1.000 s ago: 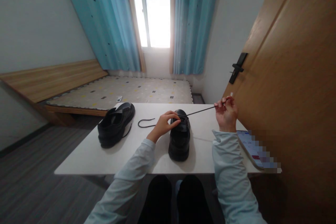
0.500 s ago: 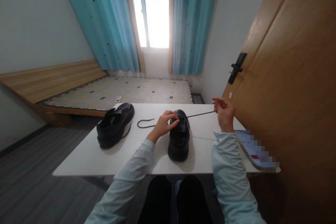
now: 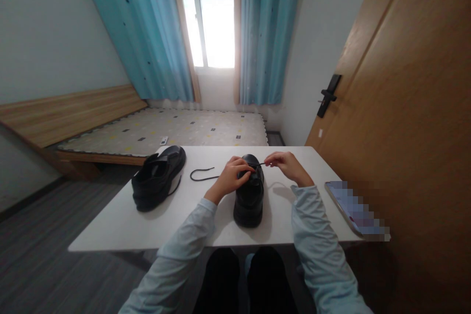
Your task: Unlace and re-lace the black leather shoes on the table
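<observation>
A black shoe [image 3: 249, 206] stands on the white table, its toe pointing away from me and its heel toward me. My left hand [image 3: 231, 176] lies over its left side, with thumb and fingers closed on the upper near the lacing. To the right of the toe, my right hand [image 3: 285, 164] pinches a black shoelace [image 3: 260, 163] that runs from the shoe. Another stretch of lace [image 3: 200, 178] curves loosely across the table left of my left hand. The matching black shoe [image 3: 158, 179] sits further left, a lace hanging at its side. My fingers hide part of the eyelets.
The white table [image 3: 176, 230] has a tablet-like device [image 3: 353, 206], partly pixelated, on its right edge. Beyond the table is a bed [image 3: 198, 125] with a small white object [image 3: 164, 141] on it. A wooden door [image 3: 412, 108] stands close on the right.
My right hand has moved left, close to the shoe, so the lace span between them is much shorter. My left hand stays on the shoe.
</observation>
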{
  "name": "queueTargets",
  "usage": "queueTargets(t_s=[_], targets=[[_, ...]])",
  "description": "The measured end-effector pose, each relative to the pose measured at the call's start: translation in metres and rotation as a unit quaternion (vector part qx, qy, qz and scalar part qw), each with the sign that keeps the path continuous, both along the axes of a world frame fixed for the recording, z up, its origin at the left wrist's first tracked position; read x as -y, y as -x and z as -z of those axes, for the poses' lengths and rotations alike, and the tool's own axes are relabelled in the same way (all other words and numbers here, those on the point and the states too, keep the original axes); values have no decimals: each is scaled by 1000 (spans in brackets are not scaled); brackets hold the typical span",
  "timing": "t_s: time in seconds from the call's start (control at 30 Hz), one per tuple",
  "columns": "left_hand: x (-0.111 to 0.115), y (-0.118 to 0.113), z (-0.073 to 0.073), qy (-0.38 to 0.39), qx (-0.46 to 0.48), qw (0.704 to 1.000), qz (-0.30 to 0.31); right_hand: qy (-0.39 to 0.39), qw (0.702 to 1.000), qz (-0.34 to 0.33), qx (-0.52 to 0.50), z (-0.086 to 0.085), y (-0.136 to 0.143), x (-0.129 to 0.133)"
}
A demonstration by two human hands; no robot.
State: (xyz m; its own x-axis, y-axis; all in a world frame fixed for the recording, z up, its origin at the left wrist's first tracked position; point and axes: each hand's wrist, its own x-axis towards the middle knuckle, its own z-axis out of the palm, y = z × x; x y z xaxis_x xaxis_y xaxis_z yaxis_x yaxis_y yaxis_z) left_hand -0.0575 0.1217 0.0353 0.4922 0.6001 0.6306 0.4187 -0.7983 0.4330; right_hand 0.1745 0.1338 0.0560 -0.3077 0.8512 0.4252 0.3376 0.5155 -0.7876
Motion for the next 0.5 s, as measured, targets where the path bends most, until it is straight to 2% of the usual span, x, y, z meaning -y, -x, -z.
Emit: queueTargets(t_s=[0.17,0.37,0.5], targets=[[-1,-1,0,-15,-19,1000,-3,51,999,3,-12,0,4,4],[-2,-1,1,-25,-31,999,-5,31,997,16,75,-4,5,5],[-3,0,3,-26,-27,999,-5,34,997,16,71,-6,4,6]])
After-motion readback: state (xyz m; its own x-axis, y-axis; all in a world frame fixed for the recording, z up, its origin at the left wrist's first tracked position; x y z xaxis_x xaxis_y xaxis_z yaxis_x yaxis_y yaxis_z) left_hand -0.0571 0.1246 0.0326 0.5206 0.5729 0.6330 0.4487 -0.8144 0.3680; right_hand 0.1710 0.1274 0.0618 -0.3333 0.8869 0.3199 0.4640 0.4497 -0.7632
